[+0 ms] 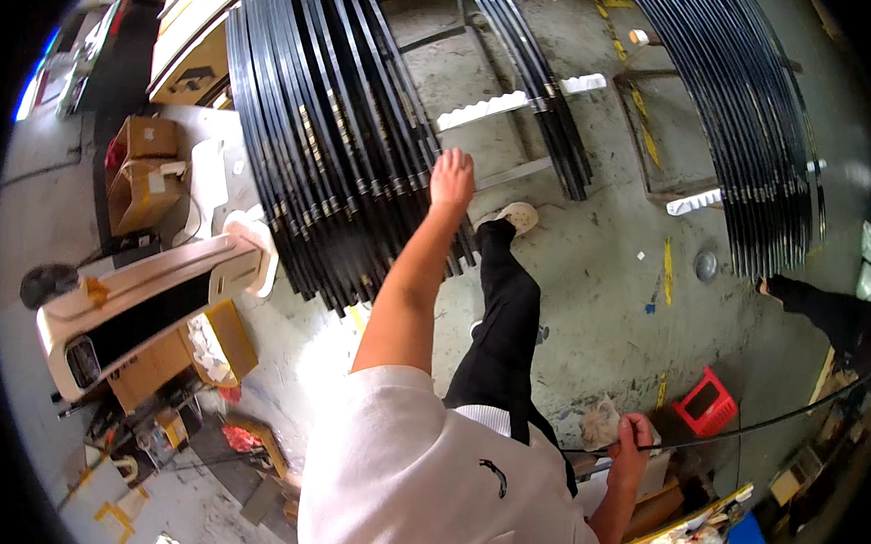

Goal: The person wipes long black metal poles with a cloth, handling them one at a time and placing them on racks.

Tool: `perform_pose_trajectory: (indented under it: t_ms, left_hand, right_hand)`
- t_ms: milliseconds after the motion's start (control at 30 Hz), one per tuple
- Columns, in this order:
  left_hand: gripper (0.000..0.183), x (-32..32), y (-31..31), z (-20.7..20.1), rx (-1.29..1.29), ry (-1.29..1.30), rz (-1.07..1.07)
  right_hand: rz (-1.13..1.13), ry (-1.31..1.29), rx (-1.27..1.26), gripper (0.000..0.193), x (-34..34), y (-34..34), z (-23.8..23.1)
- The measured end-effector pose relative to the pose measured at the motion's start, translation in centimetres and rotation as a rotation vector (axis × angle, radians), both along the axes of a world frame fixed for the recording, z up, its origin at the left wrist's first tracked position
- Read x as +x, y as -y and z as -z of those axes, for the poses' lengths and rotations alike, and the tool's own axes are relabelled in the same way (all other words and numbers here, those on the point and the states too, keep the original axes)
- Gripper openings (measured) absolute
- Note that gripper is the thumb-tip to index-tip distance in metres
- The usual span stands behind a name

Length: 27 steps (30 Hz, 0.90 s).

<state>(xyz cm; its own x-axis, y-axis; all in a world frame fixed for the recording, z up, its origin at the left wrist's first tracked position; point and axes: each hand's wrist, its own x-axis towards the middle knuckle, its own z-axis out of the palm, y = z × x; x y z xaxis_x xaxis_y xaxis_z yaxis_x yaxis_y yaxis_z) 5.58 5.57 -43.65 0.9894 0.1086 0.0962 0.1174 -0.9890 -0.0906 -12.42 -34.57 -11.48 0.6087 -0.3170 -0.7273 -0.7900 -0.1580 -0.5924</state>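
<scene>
Over the grey workshop floor [592,290], my left hand [451,182], fingers curled, its grip unclear to me, is beside black rods [336,149] at the rack's [434,37] left side, while my right hand [631,448] grips one long rod [792,419], seemingly mid-transfer, next needing steady alignment.

your view is bright through the middle and falls to black at the corners, where the round lens edge cuts in. the strongest glare lies on the floor [324,360] just left of your shirt [396,467], washed nearly white, and the shirt is so pale that its folds show only faintly. a grey sheen runs along the upper lengths of the black rods [286,77], while their lower ends sink into darkness. your trousers [496,344] read almost solid black. the rods at far right [734,120] bow with the lens, and detail softens toward both side rims.
</scene>
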Motion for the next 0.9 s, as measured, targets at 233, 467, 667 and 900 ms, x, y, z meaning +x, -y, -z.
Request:
perform_pose_trajectory:
  t_ms: [233, 467, 667, 900]
  left_hand:
    - [0.062, 9.8, -5.6, 3.6, -0.266, -0.169, -0.226]
    - [0.025, 12.5, -6.8, 1.9, -0.396, -0.508, -0.252]
    - [0.034, 11.7, -6.9, 3.0, -0.347, -0.334, -0.262]
    - [0.044, 11.9, -7.0, 1.7, -0.43, -0.372, -0.287]
  right_hand:
    - [0.064, -0.089, -0.086, 0.008, 1.8, -0.7, 0.1]
    - [0.159, -0.09, -0.033, 0.011, 3.5, -1.4, 0.2]
    - [0.149, -0.077, -0.06, 0.012, 3.6, -1.6, 0.5]
    - [0.119, -0.102, -0.083, 0.009, 3.9, -2.1, 0.7]
